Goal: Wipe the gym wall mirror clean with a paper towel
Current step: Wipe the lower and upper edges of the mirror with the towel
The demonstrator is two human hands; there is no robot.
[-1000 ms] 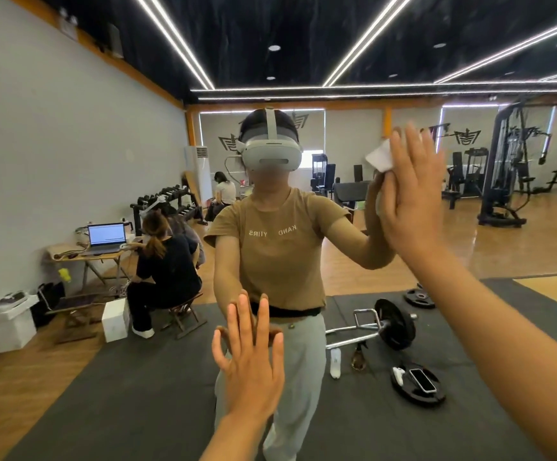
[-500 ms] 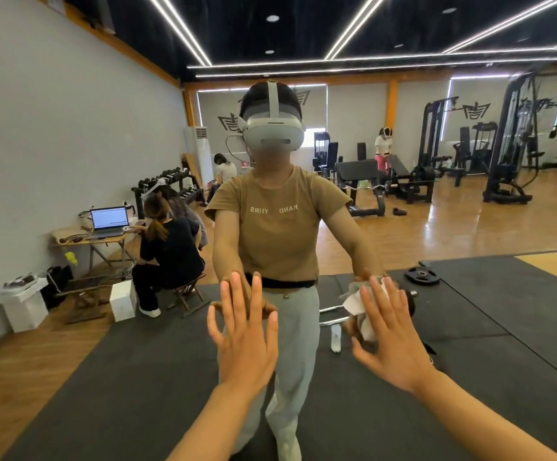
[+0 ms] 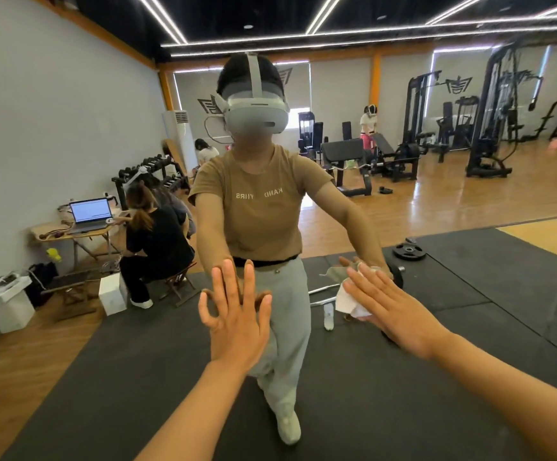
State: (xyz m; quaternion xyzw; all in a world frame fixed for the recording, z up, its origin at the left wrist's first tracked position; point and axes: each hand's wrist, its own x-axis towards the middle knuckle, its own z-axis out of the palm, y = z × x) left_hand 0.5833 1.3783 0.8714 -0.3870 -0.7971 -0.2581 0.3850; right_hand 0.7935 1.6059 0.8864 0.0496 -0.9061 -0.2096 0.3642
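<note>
My left hand (image 3: 237, 322) reaches forward from the lower middle of the view, the bare forearm rising from the bottom edge and the palm set flat against the mirror (image 3: 470, 294). Its fingers (image 3: 228, 284) are straight and spread a little, pointing up, and they grasp nothing; they only press on the glass, where they meet their own reflection at the waist of the reflected person (image 3: 257, 207).

To the right, my right hand (image 3: 391, 309) comes in from the lower right corner on a long, nearly straight arm, tilted so that the fingers point up and to the left. These fingers too are extended and lie close together, flat rather than curled. Under them sits the paper towel (image 3: 348, 302), white and crumpled, pressed against the mirror by the palm and fingers; its bunched edge sticks out to the left of the hand, below the fingertips. I cannot tell whether the thumb hooks any of the paper.

The towel is low on the glass, at about the same height as my left hand and just right of it, over the reflected black floor mat (image 3: 436, 294) and the barbell (image 3: 323, 289) lying there.
</note>
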